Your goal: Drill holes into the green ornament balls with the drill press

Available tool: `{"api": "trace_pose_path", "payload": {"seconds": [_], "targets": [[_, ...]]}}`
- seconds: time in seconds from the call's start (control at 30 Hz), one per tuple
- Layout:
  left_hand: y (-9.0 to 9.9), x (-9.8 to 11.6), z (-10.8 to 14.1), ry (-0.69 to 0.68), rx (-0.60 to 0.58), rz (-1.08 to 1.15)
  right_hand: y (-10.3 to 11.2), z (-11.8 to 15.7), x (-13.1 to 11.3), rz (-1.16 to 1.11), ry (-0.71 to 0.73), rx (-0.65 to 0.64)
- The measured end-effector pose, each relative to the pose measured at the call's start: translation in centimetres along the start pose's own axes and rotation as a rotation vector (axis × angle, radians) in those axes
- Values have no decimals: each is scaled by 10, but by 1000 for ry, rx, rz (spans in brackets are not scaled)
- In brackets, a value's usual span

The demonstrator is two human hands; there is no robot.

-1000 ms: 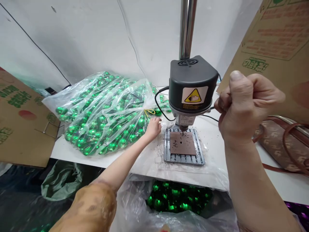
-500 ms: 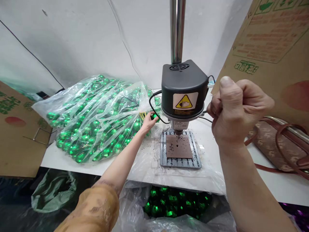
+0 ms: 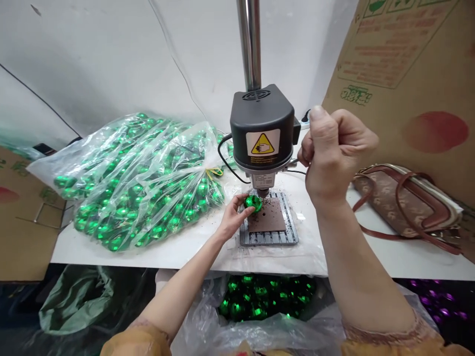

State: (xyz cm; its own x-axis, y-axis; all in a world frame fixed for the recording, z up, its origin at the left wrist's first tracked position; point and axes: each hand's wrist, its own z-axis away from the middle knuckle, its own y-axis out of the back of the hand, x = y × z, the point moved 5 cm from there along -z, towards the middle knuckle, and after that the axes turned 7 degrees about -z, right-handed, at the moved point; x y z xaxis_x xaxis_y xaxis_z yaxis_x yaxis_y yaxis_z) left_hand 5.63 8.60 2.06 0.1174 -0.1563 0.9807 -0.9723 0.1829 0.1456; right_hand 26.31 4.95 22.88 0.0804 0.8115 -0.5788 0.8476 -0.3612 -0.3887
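Note:
Between the thumb and fingers of my left hand (image 3: 236, 213) is a shiny green faceted ball (image 3: 254, 203). It is at the left of the chuck (image 3: 263, 193) of a small black drill press (image 3: 261, 131), above a brown square plate (image 3: 272, 221) with a hole. That plate lies on the slotted grey metal base (image 3: 289, 239), strewn with dark shavings. My right hand (image 3: 334, 153) is closed in a fist beside the press, around its lever, of which only a short piece shows near the fingers.
A clear bag (image 3: 122, 198) full of green balls, tied with a yellow strip, lies on the white table (image 3: 211, 254) at left. Below the front edge, more green balls (image 3: 265, 296) sit in plastic. A brown handbag (image 3: 401, 202) and cardboard box (image 3: 393, 99) stand at right.
My left hand has moved right from beside the tied bag, bringing the green ball over the plate under the chuck. My right hand stays closed beside the press. The view has shifted slightly.

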Motion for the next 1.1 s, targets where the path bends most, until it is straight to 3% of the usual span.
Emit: {"api": "trace_pose_path", "payload": {"seconds": [0.2, 0.43, 0.8, 1.1], "targets": [[-12, -3, -7, -58, -84, -181, -1, 0, -4, -17, -5, -25], [-23, 8, 2, -164, -77, -368, -1, -1, -5, -91, -33, -12], [-38, -17, 3, -104, -101, -257, 3, 7, -7, 0, 28, -30], [-37, -12, 5, -127, -115, -269, 17, 39, -7, -98, 238, 26]]}}
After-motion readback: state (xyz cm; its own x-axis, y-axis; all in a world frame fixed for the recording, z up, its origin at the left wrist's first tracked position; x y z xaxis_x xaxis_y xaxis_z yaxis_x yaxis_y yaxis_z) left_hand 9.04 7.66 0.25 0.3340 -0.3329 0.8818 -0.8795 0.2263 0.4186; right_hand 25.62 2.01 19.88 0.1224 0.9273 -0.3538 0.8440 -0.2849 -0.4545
